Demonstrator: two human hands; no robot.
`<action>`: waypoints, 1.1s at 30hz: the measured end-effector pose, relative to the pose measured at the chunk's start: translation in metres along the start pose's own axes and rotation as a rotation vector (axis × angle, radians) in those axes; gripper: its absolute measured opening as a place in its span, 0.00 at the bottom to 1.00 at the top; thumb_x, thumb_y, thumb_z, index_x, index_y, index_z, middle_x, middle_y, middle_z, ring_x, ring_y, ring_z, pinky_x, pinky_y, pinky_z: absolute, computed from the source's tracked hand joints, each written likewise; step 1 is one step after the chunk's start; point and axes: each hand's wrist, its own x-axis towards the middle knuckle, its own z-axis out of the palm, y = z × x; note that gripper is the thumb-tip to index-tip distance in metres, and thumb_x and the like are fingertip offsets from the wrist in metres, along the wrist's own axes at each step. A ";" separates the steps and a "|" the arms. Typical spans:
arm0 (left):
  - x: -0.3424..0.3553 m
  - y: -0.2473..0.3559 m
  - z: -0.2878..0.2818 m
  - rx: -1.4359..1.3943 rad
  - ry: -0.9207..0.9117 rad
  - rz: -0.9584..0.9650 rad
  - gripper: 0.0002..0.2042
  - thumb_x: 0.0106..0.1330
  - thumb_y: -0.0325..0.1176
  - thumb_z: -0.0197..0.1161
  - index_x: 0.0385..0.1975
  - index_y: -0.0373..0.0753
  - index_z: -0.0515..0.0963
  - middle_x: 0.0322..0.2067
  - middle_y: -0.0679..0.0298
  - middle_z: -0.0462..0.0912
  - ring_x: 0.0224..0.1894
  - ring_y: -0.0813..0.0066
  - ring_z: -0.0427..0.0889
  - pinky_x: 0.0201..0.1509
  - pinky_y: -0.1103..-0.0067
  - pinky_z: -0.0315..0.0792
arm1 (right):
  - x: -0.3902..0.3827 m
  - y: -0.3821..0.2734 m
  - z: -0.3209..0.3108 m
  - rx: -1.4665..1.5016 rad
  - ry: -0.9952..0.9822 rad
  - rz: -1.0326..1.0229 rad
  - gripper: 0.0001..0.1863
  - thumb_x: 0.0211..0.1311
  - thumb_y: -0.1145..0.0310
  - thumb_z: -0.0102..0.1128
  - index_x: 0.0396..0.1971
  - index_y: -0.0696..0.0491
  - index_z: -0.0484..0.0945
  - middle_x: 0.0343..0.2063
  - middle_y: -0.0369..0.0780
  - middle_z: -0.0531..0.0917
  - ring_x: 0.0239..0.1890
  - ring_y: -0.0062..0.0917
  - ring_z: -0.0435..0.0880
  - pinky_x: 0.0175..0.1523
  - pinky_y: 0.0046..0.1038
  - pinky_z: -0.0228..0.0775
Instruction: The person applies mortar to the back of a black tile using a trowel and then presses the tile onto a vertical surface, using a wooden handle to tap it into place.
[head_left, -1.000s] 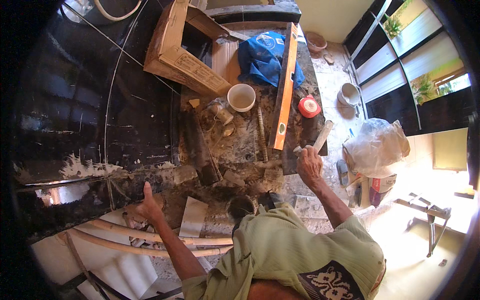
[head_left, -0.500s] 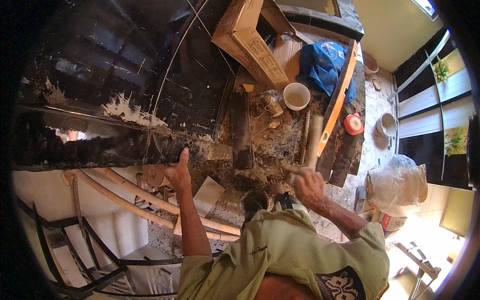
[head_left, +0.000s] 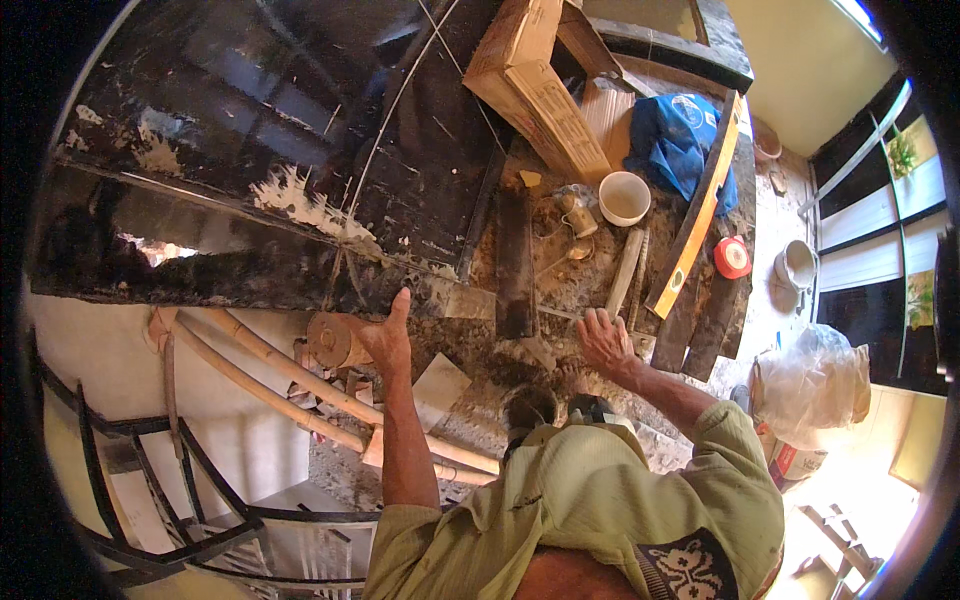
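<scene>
My left hand (head_left: 388, 338) is at the front edge of a black tiled slab (head_left: 230, 250), its thumb pointing up against the edge. Its other fingers pass under the slab and are mostly hidden; the hand looks closed on the edge. My right hand (head_left: 606, 345) is open over the front of a dirty work surface, fingers apart and holding nothing. Just beyond its fingertips lies a short wooden stick (head_left: 627, 268), beside a thin ribbed rod (head_left: 640, 270). A dark tile strip (head_left: 515, 265) lies between my hands.
Beyond the stick are a white bucket (head_left: 624, 199), a tin can (head_left: 579, 217) and a cardboard box (head_left: 545, 105). An orange spirit level (head_left: 702, 215), a red tape measure (head_left: 732, 258) and a blue bag (head_left: 672, 142) are at the right. Bamboo poles (head_left: 290, 390) run below the slab.
My right hand has let go of the wooden stick, which now lies on the surface. The view has shifted slightly; my left hand stays at the slab's edge.
</scene>
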 end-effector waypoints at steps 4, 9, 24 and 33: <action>-0.003 0.006 0.007 0.038 0.032 0.159 0.56 0.53 0.48 0.73 0.69 0.25 0.39 0.69 0.42 0.45 0.70 0.52 0.51 0.73 0.61 0.47 | 0.002 0.009 0.017 -0.023 -0.061 0.055 0.12 0.50 0.66 0.58 0.36 0.51 0.72 0.35 0.39 0.70 0.41 0.30 0.70 0.35 0.31 0.67; -0.002 0.005 0.004 0.065 -0.011 -0.080 0.48 0.55 0.41 0.73 0.68 0.27 0.48 0.62 0.49 0.62 0.60 0.61 0.66 0.66 0.65 0.59 | 0.008 0.004 0.010 0.009 -0.048 0.094 0.12 0.51 0.68 0.58 0.36 0.53 0.72 0.37 0.41 0.69 0.44 0.31 0.69 0.38 0.34 0.67; -0.025 0.053 0.011 0.097 0.198 0.181 0.22 0.54 0.47 0.73 0.30 0.28 0.80 0.30 0.64 0.80 0.30 0.75 0.71 0.38 0.67 0.69 | 0.065 0.026 0.018 0.118 -0.068 0.305 0.20 0.47 0.72 0.63 0.42 0.54 0.70 0.40 0.43 0.66 0.48 0.37 0.68 0.42 0.39 0.69; -0.021 0.039 0.013 -0.037 0.080 0.086 0.25 0.54 0.47 0.74 0.37 0.29 0.79 0.31 0.64 0.79 0.32 0.73 0.72 0.41 0.65 0.69 | 0.040 0.030 -0.020 0.230 0.204 0.422 0.14 0.56 0.68 0.60 0.42 0.55 0.73 0.47 0.44 0.71 0.51 0.38 0.73 0.42 0.35 0.75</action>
